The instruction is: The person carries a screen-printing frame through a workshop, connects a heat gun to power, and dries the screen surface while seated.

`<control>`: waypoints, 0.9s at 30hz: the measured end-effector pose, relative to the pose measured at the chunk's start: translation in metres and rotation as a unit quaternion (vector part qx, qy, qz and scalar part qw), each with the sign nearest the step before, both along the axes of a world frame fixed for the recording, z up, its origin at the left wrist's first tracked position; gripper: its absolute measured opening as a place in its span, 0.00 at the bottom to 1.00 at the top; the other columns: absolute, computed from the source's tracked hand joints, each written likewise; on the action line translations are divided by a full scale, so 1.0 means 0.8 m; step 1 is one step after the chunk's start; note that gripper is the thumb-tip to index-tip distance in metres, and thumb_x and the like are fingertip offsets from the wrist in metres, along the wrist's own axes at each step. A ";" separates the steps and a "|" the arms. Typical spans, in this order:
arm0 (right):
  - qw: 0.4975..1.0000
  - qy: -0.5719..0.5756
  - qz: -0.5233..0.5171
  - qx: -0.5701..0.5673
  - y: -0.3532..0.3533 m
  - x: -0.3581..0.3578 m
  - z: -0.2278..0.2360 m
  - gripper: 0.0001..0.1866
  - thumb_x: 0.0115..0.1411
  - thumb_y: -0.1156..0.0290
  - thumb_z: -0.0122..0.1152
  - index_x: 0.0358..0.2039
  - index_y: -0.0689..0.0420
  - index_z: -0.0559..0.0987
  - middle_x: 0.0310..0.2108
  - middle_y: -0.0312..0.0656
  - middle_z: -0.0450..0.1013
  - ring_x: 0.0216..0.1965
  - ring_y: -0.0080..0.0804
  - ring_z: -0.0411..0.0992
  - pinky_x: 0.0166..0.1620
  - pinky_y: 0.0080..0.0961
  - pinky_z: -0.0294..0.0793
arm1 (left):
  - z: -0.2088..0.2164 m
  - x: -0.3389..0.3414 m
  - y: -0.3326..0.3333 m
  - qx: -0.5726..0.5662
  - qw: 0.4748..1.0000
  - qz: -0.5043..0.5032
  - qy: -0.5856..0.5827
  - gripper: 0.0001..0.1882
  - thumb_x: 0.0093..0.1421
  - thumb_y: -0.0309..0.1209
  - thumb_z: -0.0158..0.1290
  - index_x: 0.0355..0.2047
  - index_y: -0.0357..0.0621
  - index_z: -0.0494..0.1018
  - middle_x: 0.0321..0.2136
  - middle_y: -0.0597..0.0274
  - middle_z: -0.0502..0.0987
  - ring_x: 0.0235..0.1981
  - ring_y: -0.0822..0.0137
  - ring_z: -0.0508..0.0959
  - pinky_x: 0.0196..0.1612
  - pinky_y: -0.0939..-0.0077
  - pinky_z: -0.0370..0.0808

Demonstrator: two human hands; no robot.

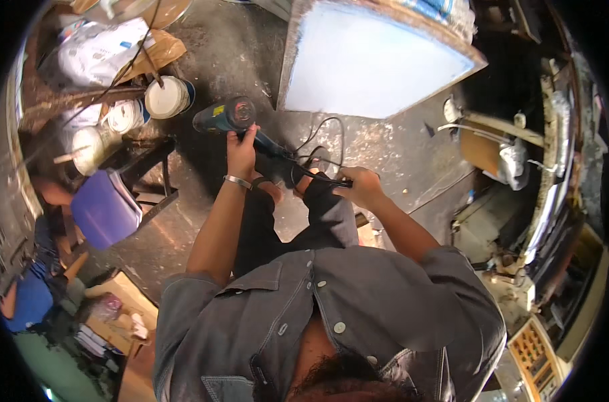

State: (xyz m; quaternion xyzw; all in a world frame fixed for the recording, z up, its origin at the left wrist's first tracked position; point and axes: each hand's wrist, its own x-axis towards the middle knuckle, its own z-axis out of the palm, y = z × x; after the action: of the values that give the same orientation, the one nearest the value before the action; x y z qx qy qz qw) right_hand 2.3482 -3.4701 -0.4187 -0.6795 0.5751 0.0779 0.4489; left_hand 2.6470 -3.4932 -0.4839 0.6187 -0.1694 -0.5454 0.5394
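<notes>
Nearest the camera: the person's own grey denim shirt (331, 301), buttoned, filling the lower middle of the view, with dark trousers (318, 221) beyond it.
Left hand: the left hand (241, 153) is clamped round the handle of a dark teal heat gun (225, 116), a metal bracelet (237, 181) on its wrist.
Right hand: the right hand (363, 186) is closed on the black cord (318, 171), which is pinched between its fingers.
Where the tool is: at the left hand, its barrel just beyond the knuckles, well apart from the right hand.
Long axis and pointing: the barrel lies roughly crosswise, its nozzle to the person's left and a little away; the handle runs back toward the right hand.
Cord run: from the handle's butt it trails rightward to the right hand, with loose loops on the floor just beyond both hands.
Nearer hand: the left, already on the tool.
Beyond the hands: a pale blue framed panel (365, 57), leaning, off to the right.
Left of the left hand: white tubs (165, 97) and a purple bin (103, 208) on the concrete floor (398, 147).
</notes>
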 end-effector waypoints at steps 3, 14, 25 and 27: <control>0.998 -0.041 -0.009 -0.042 0.030 -0.057 -0.075 0.11 0.45 0.64 0.68 0.29 0.52 0.78 0.29 0.43 0.75 0.36 0.43 0.73 0.39 0.37 0.72 | -0.027 0.000 -0.008 0.110 0.993 -0.013 0.033 0.12 0.63 0.32 0.52 0.45 0.44 0.69 0.39 0.65 0.76 0.41 0.70 0.75 0.43 0.71 0.70; 0.978 0.115 -0.158 -0.069 0.067 -0.141 -0.201 0.14 0.48 0.77 0.60 0.38 0.51 0.77 0.41 0.42 0.71 0.45 0.44 0.70 0.46 0.38 0.72 | -0.071 0.043 -0.059 0.200 0.979 0.018 -0.030 0.15 0.61 0.30 0.54 0.46 0.40 0.65 0.42 0.61 0.74 0.39 0.68 0.75 0.40 0.73 0.74; 0.920 0.356 -0.096 0.133 0.051 -0.151 -0.239 0.16 0.51 0.58 0.66 0.38 0.49 0.78 0.42 0.44 0.74 0.47 0.43 0.73 0.47 0.40 0.73 | -0.273 0.143 -0.132 0.186 0.957 -0.180 -0.131 0.18 0.57 0.43 0.58 0.39 0.43 0.69 0.32 0.67 0.74 0.31 0.72 0.73 0.30 0.73 0.70; 0.929 0.347 -0.106 0.078 0.044 -0.140 -0.250 0.13 0.51 0.58 0.64 0.35 0.50 0.79 0.41 0.44 0.74 0.45 0.44 0.73 0.45 0.40 0.73 | -0.293 0.160 -0.144 0.159 0.934 -0.261 -0.185 0.17 0.57 0.43 0.59 0.32 0.41 0.71 0.26 0.66 0.75 0.25 0.73 0.73 0.28 0.73 0.70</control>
State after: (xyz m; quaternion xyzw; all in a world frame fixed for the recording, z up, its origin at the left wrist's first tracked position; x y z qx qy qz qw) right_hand 2.2361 -3.4351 -0.6191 -0.5078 0.7559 0.3050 0.2789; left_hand 2.7752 -3.6088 -0.7181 0.7201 -0.3334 -0.5627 0.2318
